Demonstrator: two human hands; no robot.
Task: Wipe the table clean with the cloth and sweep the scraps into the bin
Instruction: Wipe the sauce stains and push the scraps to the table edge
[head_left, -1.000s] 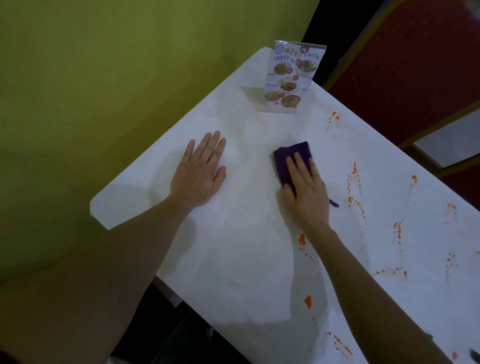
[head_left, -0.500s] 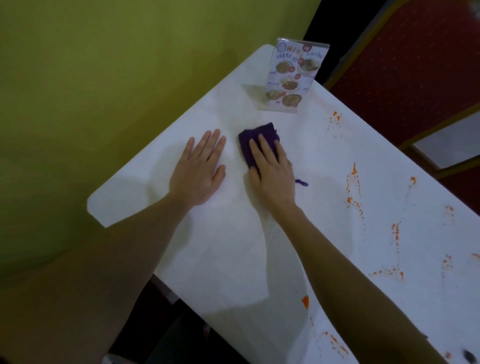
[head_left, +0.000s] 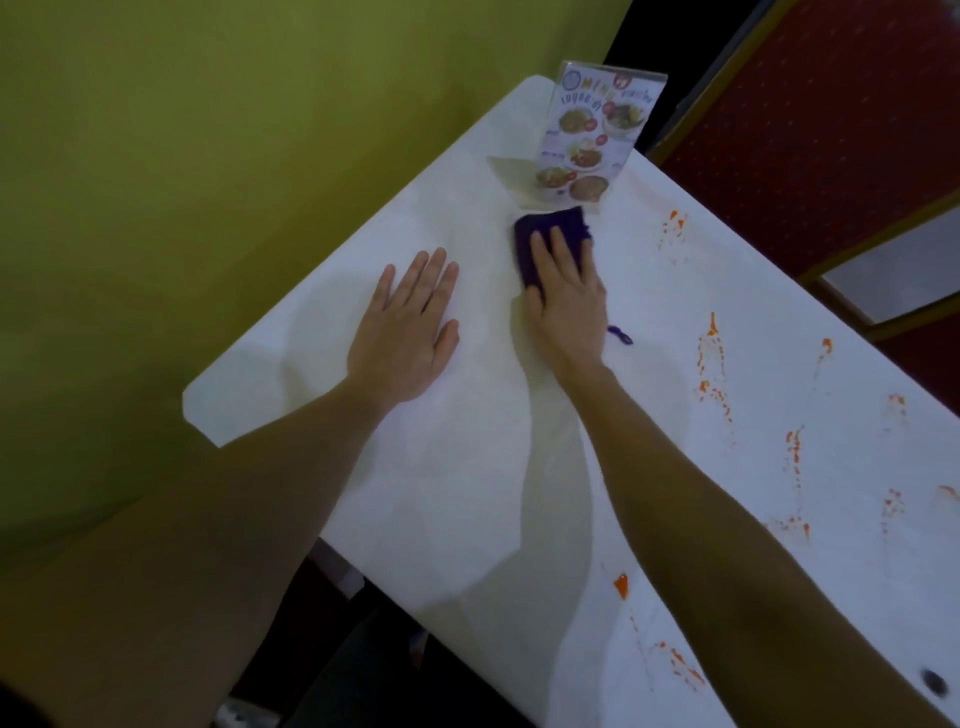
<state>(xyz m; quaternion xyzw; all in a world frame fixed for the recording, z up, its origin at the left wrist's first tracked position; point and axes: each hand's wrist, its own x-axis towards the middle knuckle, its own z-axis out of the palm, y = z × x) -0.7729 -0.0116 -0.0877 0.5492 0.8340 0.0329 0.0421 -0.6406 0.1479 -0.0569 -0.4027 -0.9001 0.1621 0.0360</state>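
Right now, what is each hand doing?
Left hand: open, flat on the table, holding nothing.
Right hand: open, fingers pressing the purple cloth flat.

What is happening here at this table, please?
A person is wiping a white table. The right hand presses a folded purple cloth flat on the top, just in front of a standing menu card. The left hand lies flat, palm down, beside it. The part near the hands looks clean, but orange smears and scraps are spread over the right side of the table. No bin is in view.
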